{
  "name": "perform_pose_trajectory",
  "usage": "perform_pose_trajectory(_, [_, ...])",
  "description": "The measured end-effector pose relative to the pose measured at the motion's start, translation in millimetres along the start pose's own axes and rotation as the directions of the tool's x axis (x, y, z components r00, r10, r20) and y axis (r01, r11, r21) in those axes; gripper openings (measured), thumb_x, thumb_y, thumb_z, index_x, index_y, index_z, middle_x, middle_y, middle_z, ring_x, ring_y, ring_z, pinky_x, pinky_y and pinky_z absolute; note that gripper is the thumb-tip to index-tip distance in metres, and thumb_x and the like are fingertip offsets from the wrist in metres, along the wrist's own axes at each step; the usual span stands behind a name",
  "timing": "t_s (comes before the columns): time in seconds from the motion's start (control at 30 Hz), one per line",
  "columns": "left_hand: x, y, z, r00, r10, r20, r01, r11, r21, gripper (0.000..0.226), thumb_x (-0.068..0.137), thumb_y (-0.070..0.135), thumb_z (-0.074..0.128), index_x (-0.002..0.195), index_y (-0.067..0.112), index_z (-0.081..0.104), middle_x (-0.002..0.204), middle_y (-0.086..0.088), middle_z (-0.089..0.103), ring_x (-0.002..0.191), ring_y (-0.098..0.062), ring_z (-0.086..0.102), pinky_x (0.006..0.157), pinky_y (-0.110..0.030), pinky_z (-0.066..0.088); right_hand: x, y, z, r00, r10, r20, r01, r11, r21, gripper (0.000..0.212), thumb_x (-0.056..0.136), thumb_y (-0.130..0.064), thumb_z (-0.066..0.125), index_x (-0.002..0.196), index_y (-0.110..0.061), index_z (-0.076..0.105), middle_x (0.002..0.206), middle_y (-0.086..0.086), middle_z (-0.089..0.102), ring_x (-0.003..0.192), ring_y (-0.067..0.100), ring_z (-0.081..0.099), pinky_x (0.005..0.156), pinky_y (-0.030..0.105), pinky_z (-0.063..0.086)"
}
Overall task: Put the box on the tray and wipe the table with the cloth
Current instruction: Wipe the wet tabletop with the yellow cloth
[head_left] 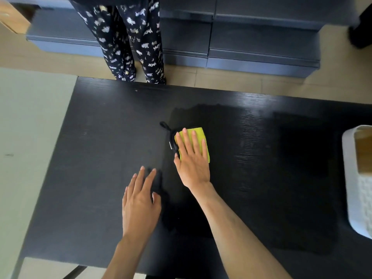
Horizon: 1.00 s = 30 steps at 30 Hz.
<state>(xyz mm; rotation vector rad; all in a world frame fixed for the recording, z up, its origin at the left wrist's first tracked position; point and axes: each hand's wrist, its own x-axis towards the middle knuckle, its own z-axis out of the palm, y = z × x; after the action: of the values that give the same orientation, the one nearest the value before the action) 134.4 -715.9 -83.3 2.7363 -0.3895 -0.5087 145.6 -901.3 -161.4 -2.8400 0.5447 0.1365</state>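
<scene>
A folded yellow-green cloth (198, 137) lies on the black table (100, 148) near its middle. My right hand (192, 160) presses flat on the cloth, fingers spread, covering its near half. My left hand (140, 200) rests flat on the bare table to the left, fingers apart, holding nothing. A darker, damp-looking patch spreads over the table to the right of the cloth. At the right edge stands a white tray (356, 208) with a light brown box (364, 156) inside it, both cut off by the frame.
A small black cord or strap (170, 135) lies on the table against the cloth's left side. A person in patterned dark trousers (132, 43) stands beyond the far table edge. Grey-blue steps or drawers (261, 43) lie behind. A pale surface (30, 127) adjoins the table's left side.
</scene>
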Motion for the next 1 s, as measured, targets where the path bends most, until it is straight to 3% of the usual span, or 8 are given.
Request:
perform_pose_trajectory(0.57, [-71, 156, 89, 0.987, 0.141, 0.079, -0.145, 0.988, 0.045, 0.071, 0.088, 0.009, 0.067, 0.152, 0.03, 0.044, 0.165, 0.001, 0.034, 0.152, -0.025, 0.03, 0.114, -0.057, 0.04, -109, 315, -52, 0.945, 0.317, -0.076, -0.318, 0.948, -0.002, 0.07, 0.102, -0.044, 0.029, 0.165, -0.031, 0.002, 0.175, -0.002, -0.003, 0.161, 0.021, -0.005, 0.13, 0.049, 0.005])
perform_pose_trajectory(0.77, [-93, 180, 101, 0.986, 0.138, 0.091, -0.14, 0.99, 0.014, 0.07, 0.09, 0.011, 0.064, 0.152, 0.034, 0.042, 0.166, 0.005, 0.031, 0.153, -0.021, 0.026, 0.117, -0.055, 0.038, -136, 339, -53, 0.941, 0.316, -0.125, -0.317, 0.948, 0.01, 0.07, 0.102, -0.042, 0.032, 0.165, -0.032, 0.005, 0.175, -0.001, 0.002, 0.161, 0.022, -0.002, 0.13, 0.05, 0.009])
perform_pose_trajectory(1.0, [-99, 139, 87, 0.993, 0.087, 0.083, -0.083, 0.995, -0.05, 0.07, 0.091, 0.012, 0.063, 0.153, 0.038, 0.04, 0.167, 0.008, 0.028, 0.155, -0.02, 0.023, 0.119, -0.055, 0.035, -163, 308, -40, 0.889, 0.44, -0.127, -0.44, 0.898, 0.024, 0.068, 0.102, -0.044, 0.03, 0.165, -0.029, 0.011, 0.175, 0.002, 0.004, 0.161, 0.026, 0.002, 0.129, 0.052, 0.007])
